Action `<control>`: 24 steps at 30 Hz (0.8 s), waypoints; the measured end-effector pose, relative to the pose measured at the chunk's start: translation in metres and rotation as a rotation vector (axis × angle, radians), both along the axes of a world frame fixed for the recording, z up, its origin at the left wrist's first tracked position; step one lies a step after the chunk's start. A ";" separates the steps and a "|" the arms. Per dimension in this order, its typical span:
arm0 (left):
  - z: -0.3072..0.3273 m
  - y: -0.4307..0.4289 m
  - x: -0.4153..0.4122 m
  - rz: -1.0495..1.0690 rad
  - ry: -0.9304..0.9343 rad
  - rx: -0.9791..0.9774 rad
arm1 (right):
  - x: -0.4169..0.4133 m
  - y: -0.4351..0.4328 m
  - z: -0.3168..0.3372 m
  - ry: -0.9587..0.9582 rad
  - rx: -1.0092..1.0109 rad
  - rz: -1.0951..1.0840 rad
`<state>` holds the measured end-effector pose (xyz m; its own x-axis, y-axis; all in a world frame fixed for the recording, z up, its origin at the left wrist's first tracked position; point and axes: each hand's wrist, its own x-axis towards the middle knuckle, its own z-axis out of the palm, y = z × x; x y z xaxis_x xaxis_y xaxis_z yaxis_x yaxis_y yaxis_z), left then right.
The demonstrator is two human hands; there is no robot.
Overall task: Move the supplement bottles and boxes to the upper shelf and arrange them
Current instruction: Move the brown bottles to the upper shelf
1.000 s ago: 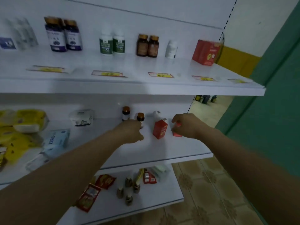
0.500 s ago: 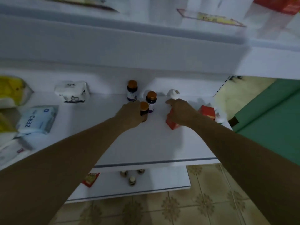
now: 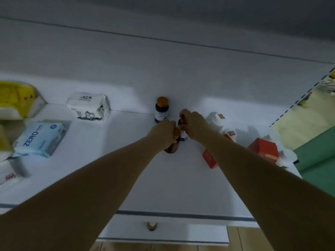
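Right hand (image 3: 194, 124), off the red box (image 3: 209, 158), and left hand (image 3: 163, 133) grip bottles (image 3: 171, 148) (white shelf (image 3: 126, 171)).

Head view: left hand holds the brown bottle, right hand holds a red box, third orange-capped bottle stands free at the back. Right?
No. The head view shows the right hand gripping a purple-labelled bottle, not a red box; the near red box lies out of its grip. Left hand holds the brown bottle; third orange-capped bottle stands free at the back.
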<state>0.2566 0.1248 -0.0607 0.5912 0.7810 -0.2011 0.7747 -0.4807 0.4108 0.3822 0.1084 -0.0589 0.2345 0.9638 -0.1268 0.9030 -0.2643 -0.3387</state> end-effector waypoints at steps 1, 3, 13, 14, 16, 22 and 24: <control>-0.001 0.001 -0.003 0.017 -0.035 -0.035 | 0.000 -0.003 0.000 0.007 0.022 0.002; 0.003 -0.001 -0.010 0.057 -0.140 -0.156 | 0.000 -0.013 0.005 0.106 0.026 0.004; 0.075 -0.067 -0.085 0.343 -0.813 -0.863 | -0.015 -0.101 0.087 0.901 0.075 -0.141; 0.085 -0.078 -0.093 0.332 -0.859 -0.872 | -0.022 -0.111 0.097 0.992 0.049 -0.128; 0.103 -0.099 -0.107 0.317 -0.948 -0.883 | -0.040 -0.131 0.112 1.138 0.000 -0.099; 0.155 -0.161 -0.158 0.340 -1.063 -0.909 | -0.103 -0.185 0.151 1.435 0.009 -0.060; 0.167 -0.175 -0.180 0.301 -1.081 -0.911 | -0.126 -0.203 0.168 1.497 0.037 -0.045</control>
<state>0.0765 -0.0505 0.1062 0.6125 0.7478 -0.2562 -0.0851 0.3846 0.9192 0.2558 -0.0950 0.1087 -0.0583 0.9673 -0.2467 -0.2847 -0.2529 -0.9246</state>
